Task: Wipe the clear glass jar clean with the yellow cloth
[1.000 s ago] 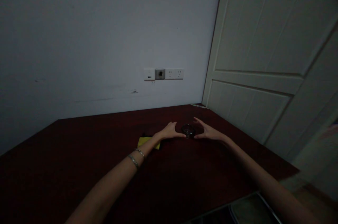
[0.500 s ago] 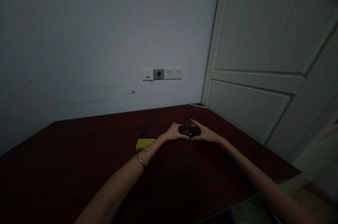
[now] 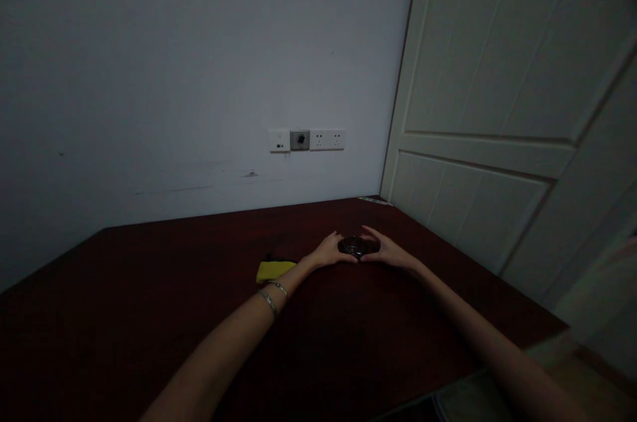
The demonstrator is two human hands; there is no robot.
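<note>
A small dark round glass dish (image 3: 353, 247) sits on the dark red table (image 3: 149, 302), far out in front of me. My left hand (image 3: 328, 252) cups its left side and my right hand (image 3: 383, 251) cups its right side, fingers curved around it. Two thin bracelets ring my left wrist. A yellow cloth or sponge (image 3: 273, 271) lies on the table just left of my left forearm.
A white wall with a row of sockets (image 3: 307, 140) stands behind the table. A white panelled door (image 3: 497, 110) closes the right side. The table's near right edge (image 3: 497, 369) runs by my right forearm. The room is dim.
My hands have closed in from either side onto the dish. A second ago the fingers were spread a little apart from it.
</note>
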